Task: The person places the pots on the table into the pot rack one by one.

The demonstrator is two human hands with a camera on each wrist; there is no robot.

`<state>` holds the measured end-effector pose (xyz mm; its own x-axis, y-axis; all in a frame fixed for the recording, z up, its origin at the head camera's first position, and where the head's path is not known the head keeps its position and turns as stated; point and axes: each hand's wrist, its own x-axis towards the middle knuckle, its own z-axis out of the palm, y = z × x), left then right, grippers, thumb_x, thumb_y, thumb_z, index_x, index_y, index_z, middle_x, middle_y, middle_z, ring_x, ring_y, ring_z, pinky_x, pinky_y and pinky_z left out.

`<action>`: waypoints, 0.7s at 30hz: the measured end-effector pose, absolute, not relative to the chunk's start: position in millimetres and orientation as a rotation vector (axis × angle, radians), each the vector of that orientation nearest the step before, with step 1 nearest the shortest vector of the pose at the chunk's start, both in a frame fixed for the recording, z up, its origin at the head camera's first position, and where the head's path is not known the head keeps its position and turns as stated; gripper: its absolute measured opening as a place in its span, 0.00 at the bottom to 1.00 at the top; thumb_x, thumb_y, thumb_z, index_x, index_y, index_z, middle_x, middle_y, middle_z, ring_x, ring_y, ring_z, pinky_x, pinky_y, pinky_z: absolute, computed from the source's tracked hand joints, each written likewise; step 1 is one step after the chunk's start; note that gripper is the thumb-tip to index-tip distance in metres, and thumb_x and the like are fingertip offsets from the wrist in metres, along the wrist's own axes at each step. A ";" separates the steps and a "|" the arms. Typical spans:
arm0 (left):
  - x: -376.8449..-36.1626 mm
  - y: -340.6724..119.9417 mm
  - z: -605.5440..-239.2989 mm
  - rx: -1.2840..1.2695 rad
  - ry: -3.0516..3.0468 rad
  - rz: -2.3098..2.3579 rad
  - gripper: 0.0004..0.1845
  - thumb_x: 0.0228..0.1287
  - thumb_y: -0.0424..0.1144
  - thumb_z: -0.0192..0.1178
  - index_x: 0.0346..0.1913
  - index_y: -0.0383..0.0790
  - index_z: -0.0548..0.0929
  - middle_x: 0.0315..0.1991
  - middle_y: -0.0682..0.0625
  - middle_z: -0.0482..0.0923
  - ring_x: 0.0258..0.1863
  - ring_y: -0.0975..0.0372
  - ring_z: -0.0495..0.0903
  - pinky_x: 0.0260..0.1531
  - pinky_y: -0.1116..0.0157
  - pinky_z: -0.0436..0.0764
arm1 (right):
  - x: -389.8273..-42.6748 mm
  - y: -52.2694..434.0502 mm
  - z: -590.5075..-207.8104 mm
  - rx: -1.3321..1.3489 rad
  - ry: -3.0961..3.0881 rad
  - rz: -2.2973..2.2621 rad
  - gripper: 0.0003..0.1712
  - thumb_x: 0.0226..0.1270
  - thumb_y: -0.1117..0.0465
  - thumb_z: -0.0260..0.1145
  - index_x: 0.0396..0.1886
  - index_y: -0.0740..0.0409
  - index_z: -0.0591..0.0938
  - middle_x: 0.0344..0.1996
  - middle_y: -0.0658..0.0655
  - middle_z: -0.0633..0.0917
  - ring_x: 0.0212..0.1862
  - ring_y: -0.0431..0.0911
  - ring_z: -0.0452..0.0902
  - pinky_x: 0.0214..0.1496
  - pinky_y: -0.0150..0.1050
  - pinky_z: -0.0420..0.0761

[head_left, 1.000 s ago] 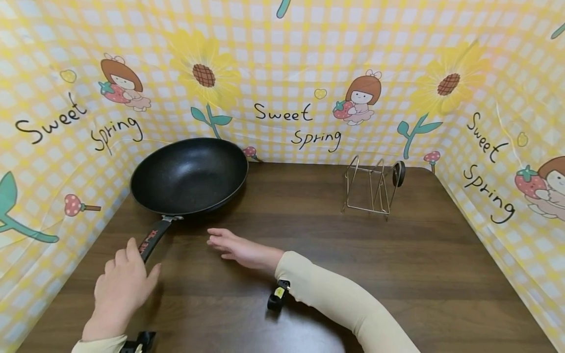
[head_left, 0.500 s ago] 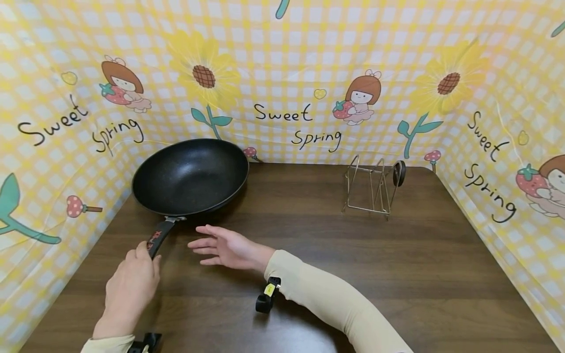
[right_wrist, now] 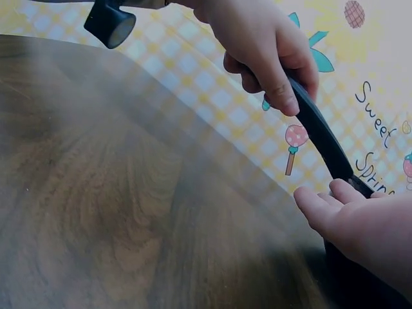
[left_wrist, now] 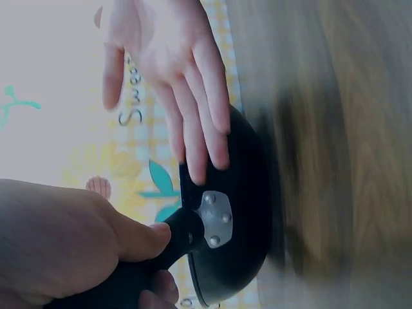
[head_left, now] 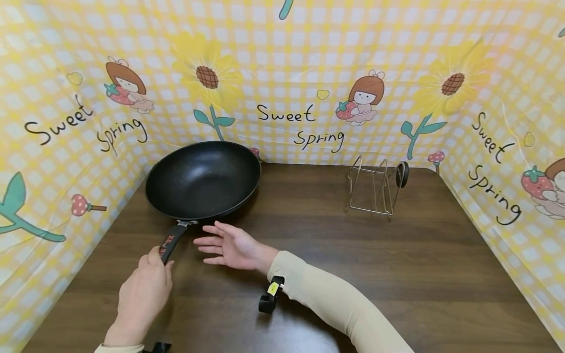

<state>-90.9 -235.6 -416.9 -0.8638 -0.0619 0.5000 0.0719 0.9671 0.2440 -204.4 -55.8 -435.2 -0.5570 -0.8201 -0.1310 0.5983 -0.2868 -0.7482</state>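
Observation:
A deep black frying pan (head_left: 203, 181) stands at the back left of the table, its handle (head_left: 171, 242) pointing toward me. My left hand (head_left: 145, 294) grips that handle near its end, and the left wrist view shows the thumb (left_wrist: 151, 239) lying along it. Just right of the handle, below the pan's near rim, my right hand (head_left: 238, 247) holds nothing and has its fingers spread and palm turned up. In the left wrist view its fingertips overlap the pan's outer wall (left_wrist: 248, 212); I cannot tell whether they touch it.
A thin wire rack (head_left: 371, 191) with a round black disc (head_left: 402, 174) at its right side stands at the back right. Yellow checked cloth (head_left: 287, 63) walls in the wooden table (head_left: 353, 264) at the back and both sides.
My left hand has closed round the handle, and the pan has shifted a little to the right with it. My right hand has come left toward the handle, its fingers spreading.

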 end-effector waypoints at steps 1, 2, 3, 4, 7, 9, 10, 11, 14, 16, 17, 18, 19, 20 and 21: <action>-90.1 -232.8 -416.2 -0.005 -2.602 -0.359 0.23 0.59 0.28 0.65 0.51 0.16 0.69 0.29 0.27 0.71 0.16 0.37 0.74 0.12 0.42 0.70 | -203.7 -56.3 -434.7 -0.347 0.976 -1.952 0.38 0.81 0.46 0.39 0.79 0.62 0.46 0.75 0.70 0.56 0.77 0.61 0.45 0.75 0.57 0.51; -89.4 -229.9 -415.5 -0.004 -2.614 -0.370 0.24 0.60 0.28 0.65 0.52 0.15 0.69 0.29 0.26 0.72 0.17 0.37 0.75 0.13 0.42 0.71 | -202.8 -56.8 -434.2 -0.344 0.976 -1.951 0.38 0.81 0.46 0.39 0.79 0.63 0.46 0.75 0.70 0.56 0.77 0.61 0.46 0.75 0.57 0.51; -88.7 -227.1 -414.8 -0.005 -2.623 -0.381 0.23 0.61 0.28 0.65 0.52 0.15 0.69 0.30 0.26 0.72 0.18 0.37 0.75 0.14 0.42 0.72 | -202.1 -57.3 -433.7 -0.340 0.978 -1.952 0.38 0.81 0.46 0.39 0.79 0.63 0.46 0.75 0.70 0.56 0.77 0.61 0.46 0.75 0.57 0.51; -88.2 -224.4 -414.3 -0.002 -2.634 -0.393 0.24 0.61 0.29 0.64 0.53 0.15 0.68 0.30 0.26 0.72 0.19 0.36 0.76 0.14 0.41 0.72 | -201.3 -57.9 -433.3 -0.334 0.980 -1.954 0.37 0.81 0.47 0.39 0.79 0.63 0.47 0.75 0.70 0.57 0.77 0.61 0.46 0.75 0.57 0.51; -85.5 -216.8 -413.1 0.007 -2.653 -0.421 0.23 0.62 0.29 0.64 0.53 0.16 0.68 0.31 0.26 0.72 0.20 0.36 0.77 0.16 0.41 0.73 | -200.2 -60.2 -433.3 -0.321 0.982 -1.952 0.36 0.81 0.47 0.39 0.78 0.64 0.49 0.75 0.71 0.57 0.77 0.61 0.47 0.75 0.57 0.51; -84.2 -211.7 -412.8 0.013 -2.652 -0.432 0.23 0.63 0.29 0.64 0.53 0.16 0.68 0.31 0.27 0.72 0.21 0.36 0.77 0.17 0.41 0.73 | -200.3 -61.7 -433.9 -0.310 0.992 -1.955 0.36 0.81 0.48 0.39 0.77 0.65 0.51 0.74 0.71 0.57 0.76 0.61 0.48 0.75 0.57 0.52; -83.5 -209.2 -412.7 0.015 -2.650 -0.434 0.23 0.63 0.30 0.64 0.53 0.16 0.69 0.31 0.27 0.72 0.21 0.36 0.77 0.17 0.41 0.73 | -200.7 -62.5 -434.5 -0.307 0.999 -1.956 0.35 0.81 0.48 0.39 0.77 0.66 0.51 0.74 0.71 0.57 0.76 0.62 0.48 0.74 0.57 0.52; -82.4 -206.7 -412.6 0.013 -2.647 -0.436 0.23 0.63 0.29 0.64 0.53 0.16 0.69 0.31 0.28 0.73 0.21 0.36 0.77 0.17 0.41 0.74 | -201.0 -63.3 -435.1 -0.305 1.004 -1.957 0.35 0.81 0.48 0.39 0.77 0.67 0.52 0.74 0.71 0.58 0.76 0.62 0.49 0.74 0.57 0.53; -80.7 -199.5 -411.8 0.015 -2.661 -0.447 0.23 0.64 0.30 0.63 0.54 0.16 0.69 0.31 0.28 0.72 0.21 0.37 0.77 0.17 0.42 0.74 | -202.5 -65.5 -437.4 -0.281 1.020 -1.968 0.35 0.81 0.49 0.40 0.75 0.69 0.54 0.73 0.70 0.61 0.75 0.61 0.52 0.74 0.57 0.55; -79.6 -195.4 -410.8 0.018 -2.681 -0.461 0.24 0.65 0.31 0.62 0.55 0.16 0.68 0.32 0.28 0.73 0.22 0.36 0.78 0.17 0.42 0.75 | -203.7 -67.5 -439.0 -0.260 1.028 -1.985 0.33 0.81 0.50 0.41 0.73 0.70 0.58 0.68 0.68 0.69 0.73 0.59 0.59 0.73 0.56 0.56; -79.2 -193.6 -410.2 0.018 -2.692 -0.468 0.24 0.65 0.31 0.61 0.55 0.15 0.68 0.33 0.28 0.73 0.23 0.36 0.78 0.17 0.42 0.75 | -204.1 -68.6 -439.7 -0.246 1.029 -1.996 0.31 0.81 0.51 0.42 0.72 0.70 0.61 0.63 0.65 0.73 0.70 0.58 0.63 0.73 0.56 0.58; -78.8 -192.0 -409.5 0.023 -2.702 -0.477 0.24 0.66 0.31 0.61 0.56 0.15 0.67 0.33 0.28 0.73 0.23 0.37 0.78 0.18 0.42 0.75 | -204.9 -70.0 -440.6 -0.230 1.024 -2.009 0.29 0.82 0.52 0.43 0.70 0.69 0.64 0.58 0.63 0.76 0.67 0.56 0.67 0.73 0.55 0.59; -78.4 -190.5 -408.9 0.024 -2.708 -0.486 0.24 0.66 0.31 0.61 0.56 0.15 0.67 0.34 0.27 0.73 0.24 0.37 0.78 0.18 0.42 0.75 | -205.3 -71.5 -441.1 -0.219 1.021 -2.021 0.26 0.82 0.54 0.43 0.67 0.67 0.67 0.53 0.61 0.79 0.63 0.55 0.71 0.72 0.55 0.60; -77.9 -189.2 -408.4 0.027 -2.713 -0.492 0.24 0.66 0.31 0.61 0.57 0.15 0.67 0.34 0.27 0.73 0.24 0.36 0.78 0.18 0.42 0.75 | -205.8 -73.0 -441.5 -0.214 1.017 -2.033 0.23 0.82 0.55 0.44 0.64 0.66 0.70 0.49 0.58 0.80 0.60 0.53 0.73 0.72 0.54 0.61; -77.8 -188.3 -408.1 0.030 -2.719 -0.498 0.25 0.66 0.31 0.61 0.57 0.15 0.67 0.34 0.27 0.72 0.24 0.36 0.78 0.18 0.42 0.75 | -206.5 -74.6 -441.8 -0.209 1.007 -2.047 0.20 0.82 0.57 0.45 0.61 0.65 0.72 0.46 0.57 0.80 0.57 0.52 0.74 0.72 0.54 0.62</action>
<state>-77.8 -188.3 -408.1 -0.9294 -0.0869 0.3587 0.0460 0.9370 0.3462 -206.5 -74.6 -441.8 -0.6455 -0.7383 -0.1954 0.6052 -0.3384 -0.7206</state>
